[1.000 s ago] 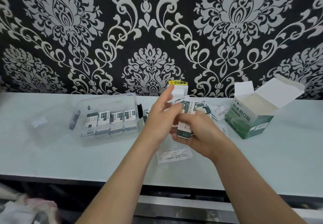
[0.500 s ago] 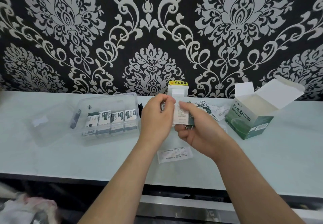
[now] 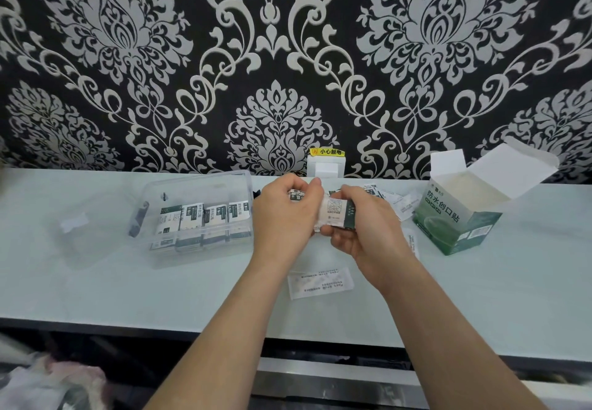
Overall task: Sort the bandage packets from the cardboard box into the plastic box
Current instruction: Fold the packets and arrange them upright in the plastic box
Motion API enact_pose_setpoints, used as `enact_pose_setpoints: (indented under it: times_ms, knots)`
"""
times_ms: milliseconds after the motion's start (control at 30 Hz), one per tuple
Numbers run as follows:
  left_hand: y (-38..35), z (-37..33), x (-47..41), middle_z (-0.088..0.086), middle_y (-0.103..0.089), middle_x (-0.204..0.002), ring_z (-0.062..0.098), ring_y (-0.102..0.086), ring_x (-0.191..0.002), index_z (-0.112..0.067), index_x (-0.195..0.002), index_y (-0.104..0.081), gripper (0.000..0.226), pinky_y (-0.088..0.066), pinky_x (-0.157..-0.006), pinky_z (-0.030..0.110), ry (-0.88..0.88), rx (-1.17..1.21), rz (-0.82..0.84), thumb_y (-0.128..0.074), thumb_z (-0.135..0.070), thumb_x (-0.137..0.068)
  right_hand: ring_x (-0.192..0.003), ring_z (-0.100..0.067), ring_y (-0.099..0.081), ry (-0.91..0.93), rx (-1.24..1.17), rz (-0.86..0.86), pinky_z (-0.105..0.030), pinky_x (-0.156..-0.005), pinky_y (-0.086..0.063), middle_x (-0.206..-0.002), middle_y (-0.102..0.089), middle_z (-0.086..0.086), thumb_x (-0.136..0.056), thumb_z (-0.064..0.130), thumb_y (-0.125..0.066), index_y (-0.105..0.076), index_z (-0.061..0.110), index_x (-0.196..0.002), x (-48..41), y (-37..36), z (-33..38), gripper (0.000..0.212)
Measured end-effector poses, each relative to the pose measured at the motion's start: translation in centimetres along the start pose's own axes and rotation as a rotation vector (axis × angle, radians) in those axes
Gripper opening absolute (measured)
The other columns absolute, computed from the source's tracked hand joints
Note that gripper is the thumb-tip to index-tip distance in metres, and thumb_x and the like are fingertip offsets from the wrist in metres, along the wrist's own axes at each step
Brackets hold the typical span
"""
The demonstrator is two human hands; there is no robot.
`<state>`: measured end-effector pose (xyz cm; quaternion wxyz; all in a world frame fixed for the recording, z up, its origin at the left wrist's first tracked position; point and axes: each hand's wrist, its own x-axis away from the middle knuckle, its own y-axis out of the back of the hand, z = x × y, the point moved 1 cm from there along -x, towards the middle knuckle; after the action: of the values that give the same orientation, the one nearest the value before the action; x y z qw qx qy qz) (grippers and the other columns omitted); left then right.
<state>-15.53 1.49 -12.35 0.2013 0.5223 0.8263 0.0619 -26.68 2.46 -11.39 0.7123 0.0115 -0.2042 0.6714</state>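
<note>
A second ago the left hand (image 3: 285,214) was spread open beside the stack of packets (image 3: 336,216). Now its fingers have curled in and pinch the stack's upper edge, while the right hand (image 3: 368,230) still cups it from below, so both hands hold it above the counter (image 3: 96,281). They seem to be squaring the stack before it goes in. The plastic box (image 3: 198,182), left of the grip, already holds a row of packets on edge, and the open cardboard box (image 3: 458,233) stands to the right. Loose packets (image 3: 400,201) lie just behind the right hand, and one flat packet (image 3: 320,281) lies below the grip. The cardboard box reads 防水创口贴, and the yellow sticker (image 3: 327,152) behind the hands reads 小心触电. The held packet shows a QR code, but its small print is unreadable.
</note>
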Motion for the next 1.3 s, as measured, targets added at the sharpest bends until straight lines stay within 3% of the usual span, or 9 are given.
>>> enact_pose_setpoints:
  times_ms: [200, 333, 467, 600, 767, 867, 1000, 1133, 1300]
  knots:
    - [0.1, -0.3, 0.3, -0.002, -0.054, -0.047, 0.023, -0.058, -0.051, -0.015, -0.055, -0.055, 0.038, -0.051, -0.053, 0.038, -0.06, -0.082, 0.034, -0.058, -0.035, -0.087, -0.045, -0.013, -0.041, 0.024, 0.027, 0.035, -0.022, -0.043, -0.03, -0.053, -0.055, -0.001, -0.09, 0.017, -0.052, -0.06, 0.01, -0.083, -0.1, -0.4, -0.3, 0.013]
    - [0.4, 0.1, -0.1, -0.003, -0.048, -0.049, 0.021, -0.046, -0.052, -0.017, -0.053, -0.051, 0.034, -0.04, -0.052, 0.038, 0.072, 0.093, 0.039, -0.054, -0.033, -0.083, -0.042, -0.012, -0.038, 0.038, -0.014, 0.1, -0.021, -0.04, -0.024, -0.061, -0.055, -0.004, -0.094, 0.02, -0.053, -0.059, 0.01, -0.089, 0.0, -0.4, -0.3, 0.013]
    - [0.5, 0.0, -0.1, 0.004, -0.051, -0.056, 0.021, -0.046, -0.052, -0.018, -0.057, -0.053, 0.038, -0.036, -0.045, 0.026, 0.2, 0.252, 0.069, -0.053, -0.032, -0.092, -0.037, -0.009, -0.036, 0.188, 0.058, 0.003, -0.018, -0.037, -0.024, -0.057, -0.052, -0.004, -0.098, 0.032, -0.05, -0.055, 0.011, -0.074, 0.0, -0.9, -0.6, 0.032]
    - [0.5, -0.7, 0.5, -0.008, -0.049, -0.045, 0.017, -0.046, -0.048, -0.023, -0.054, -0.054, 0.04, -0.04, -0.053, 0.034, 0.059, 0.109, 0.125, -0.054, -0.042, -0.09, -0.055, -0.019, -0.035, 0.378, 0.16, -0.133, -0.023, -0.044, -0.029, -0.064, -0.039, -0.01, -0.097, 0.043, -0.049, -0.044, -0.006, -0.076, -0.3, -1.5, -0.9, 0.053]
    - [1.7, 0.0, -0.5, -0.008, -0.05, -0.048, 0.017, -0.046, -0.051, -0.019, -0.054, -0.055, 0.038, -0.039, -0.055, 0.034, 0.12, 0.189, 0.024, -0.059, -0.034, -0.089, -0.048, -0.011, -0.049, 0.209, -0.002, 0.166, -0.019, -0.045, -0.042, -0.07, -0.058, -0.006, -0.096, 0.019, -0.057, -0.06, 0.009, -0.098, 0.2, -1.4, -0.1, 0.011]
    - [3.4, -0.1, -1.2, -0.003, -0.054, -0.053, 0.015, -0.048, -0.052, -0.018, -0.059, -0.057, 0.039, -0.039, -0.053, 0.03, 0.118, 0.223, 0.011, -0.053, -0.036, -0.093, -0.057, -0.012, -0.055, 0.199, -0.089, 0.247, -0.019, -0.057, -0.052, -0.076, -0.062, -0.009, -0.092, 0.0, -0.058, -0.061, -0.001, -0.109, 0.3, -2.4, 0.3, 0.017]
    - [6.3, -0.9, -2.1, 0.013, -0.063, -0.069, 0.012, -0.053, -0.06, -0.007, -0.08, -0.066, 0.047, -0.042, -0.062, 0.031, 0.036, 0.052, 0.222, -0.047, -0.047, -0.096, -0.059, -0.01, -0.053, 0.252, 0.032, 0.208, -0.017, -0.057, -0.05, -0.074, -0.061, -0.007, -0.089, -0.003, -0.061, -0.063, -0.003, -0.106, -0.5, -4.1, 1.5, 0.017]
    - [10.9, -1.9, -4.3, -0.007, -0.074, -0.079, 0.004, -0.062, -0.068, -0.028, -0.089, -0.075, 0.012, -0.049, -0.068, 0.027, 0.037, -0.095, 0.458, -0.066, -0.035, -0.088, -0.056, -0.008, -0.054, 0.304, 0.25, 0.209, -0.016, -0.055, -0.049, -0.075, -0.064, -0.005, -0.088, -0.003, -0.063, -0.064, 0.007, -0.101, -1.6, -6.8, 3.1, 0.017]
    - [13.6, -0.9, -7.2, 0.004, -0.073, -0.074, 0.011, -0.053, -0.059, -0.017, -0.087, -0.076, 0.005, -0.044, -0.06, 0.026, 0.152, -0.039, 0.32, -0.075, -0.016, -0.081, -0.053, -0.006, -0.052, 0.219, 0.218, 0.256, -0.016, -0.052, -0.046, -0.07, -0.061, -0.003, -0.087, 0.001, -0.064, -0.066, 0.007, -0.094, -2.9, -11.9, 2.9, 0.009]
